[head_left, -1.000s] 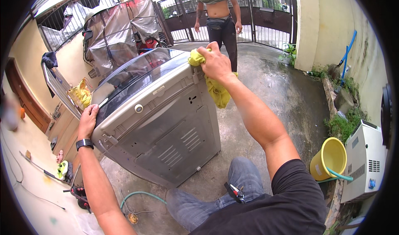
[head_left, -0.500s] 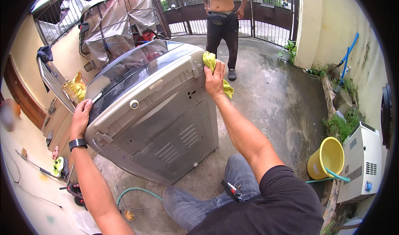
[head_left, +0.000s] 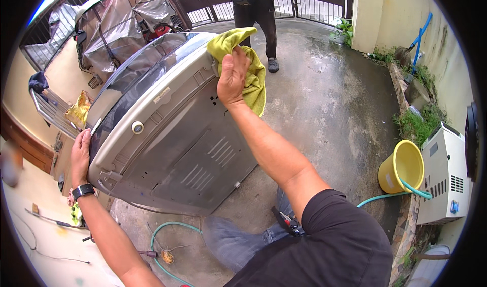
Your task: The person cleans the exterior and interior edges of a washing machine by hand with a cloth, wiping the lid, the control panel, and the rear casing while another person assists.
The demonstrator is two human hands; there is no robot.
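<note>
A grey top-load washing machine [head_left: 172, 155] stands tilted in front of me, its vented back panel toward me and its dark see-through lid [head_left: 137, 79] on the far side. My left hand [head_left: 80, 155], with a black watch on the wrist, grips the machine's upper left edge. At the upper right corner, my right hand [head_left: 233, 76] holds a yellow-green cloth [head_left: 253, 86] against the machine. The cloth drapes over the corner and hangs down past the hand; some fingertips are hidden in its folds.
Another person [head_left: 256, 18] stands beyond the machine, before a dark gate [head_left: 324, 13]. To the right are a yellow bucket [head_left: 390, 173] with a green hose [head_left: 416, 190] and a white boxy unit [head_left: 441, 170]. A covered vehicle [head_left: 116, 33] stands back left. A hose loop [head_left: 154, 236] lies near my leg.
The cloth has spread out over the corner, and my right hand has shifted on it. The machine appears further left and more slanted as the view has moved. My left hand keeps its edge.
</note>
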